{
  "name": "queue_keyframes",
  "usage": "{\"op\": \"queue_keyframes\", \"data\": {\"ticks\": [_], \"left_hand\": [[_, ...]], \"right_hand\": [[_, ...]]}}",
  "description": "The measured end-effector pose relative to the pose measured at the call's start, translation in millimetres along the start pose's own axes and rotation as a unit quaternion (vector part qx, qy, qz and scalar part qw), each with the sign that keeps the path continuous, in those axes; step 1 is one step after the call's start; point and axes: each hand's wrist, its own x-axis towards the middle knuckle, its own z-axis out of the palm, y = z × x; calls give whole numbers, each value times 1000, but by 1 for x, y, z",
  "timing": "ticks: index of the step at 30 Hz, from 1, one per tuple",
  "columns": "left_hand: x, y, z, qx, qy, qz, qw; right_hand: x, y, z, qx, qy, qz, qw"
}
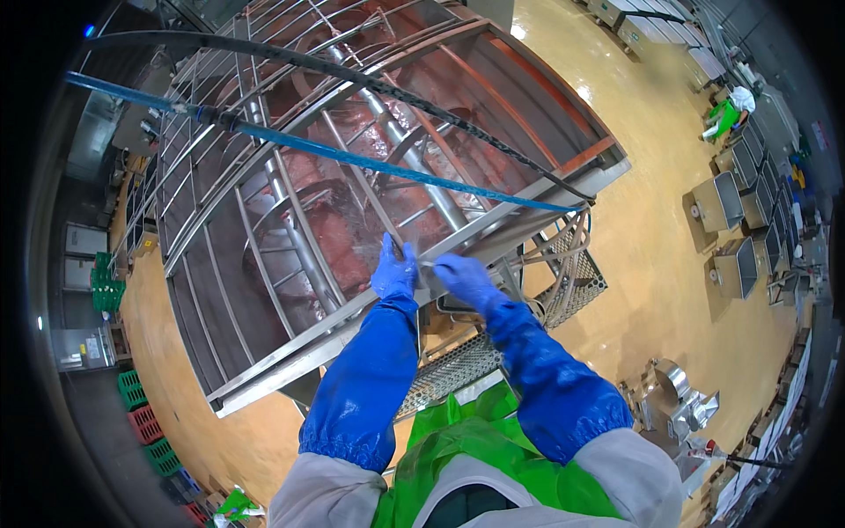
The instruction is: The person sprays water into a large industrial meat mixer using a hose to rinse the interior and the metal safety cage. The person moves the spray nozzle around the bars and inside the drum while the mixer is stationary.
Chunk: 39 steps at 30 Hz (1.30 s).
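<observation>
Just over the near rim of a large stainless steel mixing vat point(330, 330) is my left hand point(395, 267), in a blue glove, fingers raised around what may be a hose end or nozzle; its grip is unclear. My right hand point(462, 277), gloved too, is closed on a thin pale object point(427, 263) beside the rim, possibly a hose or handle. A spray seems to spread over the grating bars point(363, 181) by my left hand. Below the bars lie metal shafts point(422, 171) with curved paddles, in reddish liquid or meat residue point(337, 244).
A blue hose point(370, 162) and a black cable point(370, 82) cross above the vat. Pale hoses point(573, 251) hang at its right corner, near a perforated metal step point(455, 369). Steel carts point(736, 267) stand at right. Two co-workers, one at right point(727, 113), one at lower left point(236, 507), are far off.
</observation>
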Motion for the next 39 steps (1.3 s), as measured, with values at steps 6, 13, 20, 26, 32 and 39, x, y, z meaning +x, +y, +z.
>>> {"op": "queue_keyframes", "data": {"ticks": [6,13,20,26,32,39], "left_hand": [[-6,27,-5,61,-77,-39,994],[21,36,18,68,-60,-138,986],[14,45,25,49,-46,-134,989],[31,14,48,128,-39,-83,988],[43,-19,39,127,-1,-88,988],[33,-3,33,163,-68,123,977]], "right_hand": [[-41,2,-219,78,248,26,965],[50,-90,-300,-111,237,-30,965],[112,-80,-282,-114,242,-76,960],[137,-76,-274,-125,267,-94,951],[141,-94,-268,-135,165,-56,975],[137,-44,-313,-167,182,-121,961]]}}
